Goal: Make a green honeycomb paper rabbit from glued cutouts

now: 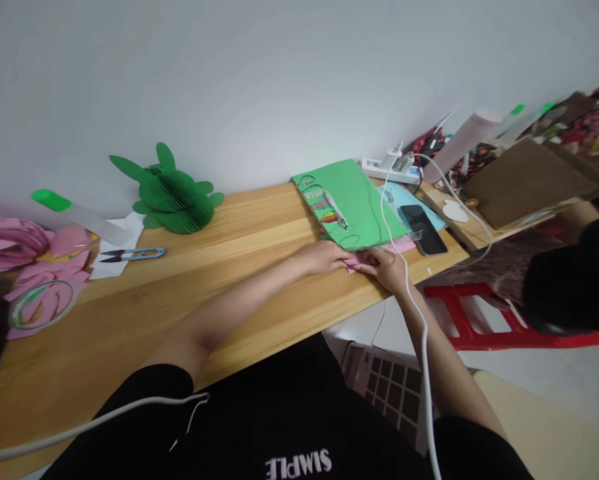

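Observation:
My left hand (323, 257) and my right hand (386, 268) meet at the table's front edge, just below a stack of green paper (366, 212). Between their fingertips is a small piece of pink paper (350, 262), pinched from both sides. Part of it is hidden by the fingers. On the green stack lie a white pen (336, 210) and a strip of colourful stickers (322, 208). More pink paper (403, 245) pokes out under the stack's right corner. A dark phone (423, 229) lies to the right of it.
A green honeycomb-paper figure (176, 203) stands by the wall. Thread snips (133, 254), a green-capped tube (79, 215), a tape roll (43, 305) and pink paper pieces (9, 243) lie left. A white cable (419, 307) crosses my right forearm from a power strip (392, 171). Another person's sleeve (572, 280) is right.

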Available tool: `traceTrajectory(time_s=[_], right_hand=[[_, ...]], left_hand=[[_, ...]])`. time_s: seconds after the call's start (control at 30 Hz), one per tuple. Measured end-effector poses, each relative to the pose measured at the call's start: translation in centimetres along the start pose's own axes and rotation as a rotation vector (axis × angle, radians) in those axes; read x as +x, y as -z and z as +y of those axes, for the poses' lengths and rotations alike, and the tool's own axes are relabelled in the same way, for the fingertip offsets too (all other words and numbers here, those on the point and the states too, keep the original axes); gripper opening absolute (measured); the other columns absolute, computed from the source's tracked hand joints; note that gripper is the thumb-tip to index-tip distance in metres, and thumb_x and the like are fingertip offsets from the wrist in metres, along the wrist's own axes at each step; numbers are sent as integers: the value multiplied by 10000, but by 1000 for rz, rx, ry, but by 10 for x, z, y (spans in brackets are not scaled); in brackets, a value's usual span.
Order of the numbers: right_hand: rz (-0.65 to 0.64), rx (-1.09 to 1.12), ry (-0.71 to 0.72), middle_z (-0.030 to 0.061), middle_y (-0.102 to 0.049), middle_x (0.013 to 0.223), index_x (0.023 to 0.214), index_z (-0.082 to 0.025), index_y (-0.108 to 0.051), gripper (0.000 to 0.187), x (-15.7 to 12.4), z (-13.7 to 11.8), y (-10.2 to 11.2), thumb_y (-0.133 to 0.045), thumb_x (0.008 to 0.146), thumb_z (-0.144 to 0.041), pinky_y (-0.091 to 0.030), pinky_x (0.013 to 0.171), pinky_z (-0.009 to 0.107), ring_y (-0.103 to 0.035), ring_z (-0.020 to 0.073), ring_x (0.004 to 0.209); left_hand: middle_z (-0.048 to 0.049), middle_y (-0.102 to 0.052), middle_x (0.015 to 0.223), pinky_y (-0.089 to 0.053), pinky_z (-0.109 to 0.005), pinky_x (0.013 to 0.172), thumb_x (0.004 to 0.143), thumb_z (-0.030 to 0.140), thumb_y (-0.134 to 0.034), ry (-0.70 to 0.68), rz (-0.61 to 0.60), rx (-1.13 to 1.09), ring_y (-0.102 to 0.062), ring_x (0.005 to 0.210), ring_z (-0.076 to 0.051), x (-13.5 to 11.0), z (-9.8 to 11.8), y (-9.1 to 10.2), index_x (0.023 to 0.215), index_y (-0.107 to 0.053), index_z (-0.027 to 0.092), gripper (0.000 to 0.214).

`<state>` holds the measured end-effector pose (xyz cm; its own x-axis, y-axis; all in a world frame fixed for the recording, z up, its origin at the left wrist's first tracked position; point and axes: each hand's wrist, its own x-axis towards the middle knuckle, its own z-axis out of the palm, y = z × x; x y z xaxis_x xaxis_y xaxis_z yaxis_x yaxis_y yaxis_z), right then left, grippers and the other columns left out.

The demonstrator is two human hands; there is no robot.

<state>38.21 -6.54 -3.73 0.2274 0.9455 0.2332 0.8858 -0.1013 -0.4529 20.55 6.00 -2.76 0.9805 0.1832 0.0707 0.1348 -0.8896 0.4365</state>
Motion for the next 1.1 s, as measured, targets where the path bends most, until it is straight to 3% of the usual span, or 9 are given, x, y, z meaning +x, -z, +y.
traceTrajectory(time_s=[0.27,0.47,0.57,0.7,0.8,0.93,1.1], right_hand=[[96,38,-34,78,-681,664,690,-222,-672,613,-4,-4,-6,-413,827,-761,-393,568,298,-592,199,597],[123,42,-108,67,-641,594,687,-194,-681,629,-19,-6,-5,-420,807,-754,-374,524,282,-555,176,543],[99,40,-150,40,-618,557,747,-178,-708,666,-27,-12,-3,-440,775,-787,-341,487,263,-528,158,506],[39,-37,-345,17,-555,491,580,-180,-626,687,-25,-24,-2,-520,649,-856,-295,454,249,-491,140,469],[-46,-130,-455,20,-553,487,507,-189,-576,642,-15,-30,0,-595,610,-823,-297,472,251,-502,145,493],[-165,-243,-499,26,-546,485,472,-187,-587,601,-3,-32,4,-632,655,-758,-282,472,264,-496,151,501],[-240,-331,-573,46,-568,513,480,-182,-601,611,2,-38,10,-638,666,-762,-295,466,273,-511,166,510]], left_hand=[[-23,-750,1095,-514,-268,750,993,386,-439,69,97,115,-712,946,-196,0,5,-9,1238,-652,338,329],[-91,-753,994,-542,-301,724,996,233,-393,55,150,232,-723,882,-222,3,8,-15,1352,-543,231,387],[-98,-746,997,-552,-296,719,985,173,-388,-3,147,262,-720,896,-215,4,9,-14,1260,-603,191,349],[-79,-702,1204,-555,-292,784,965,195,-474,-97,138,277,-702,991,-203,4,8,-14,1081,-696,191,250],[-77,-695,1230,-549,-309,832,960,200,-491,-129,149,277,-687,1043,-207,4,5,-16,1149,-686,192,272],[-68,-743,1112,-551,-318,791,955,203,-495,-141,158,271,-707,975,-209,3,1,-17,1199,-676,226,305],[-43,-747,1108,-540,-297,789,948,188,-496,-135,125,240,-701,1004,-203,3,-2,-14,1262,-641,279,357]])
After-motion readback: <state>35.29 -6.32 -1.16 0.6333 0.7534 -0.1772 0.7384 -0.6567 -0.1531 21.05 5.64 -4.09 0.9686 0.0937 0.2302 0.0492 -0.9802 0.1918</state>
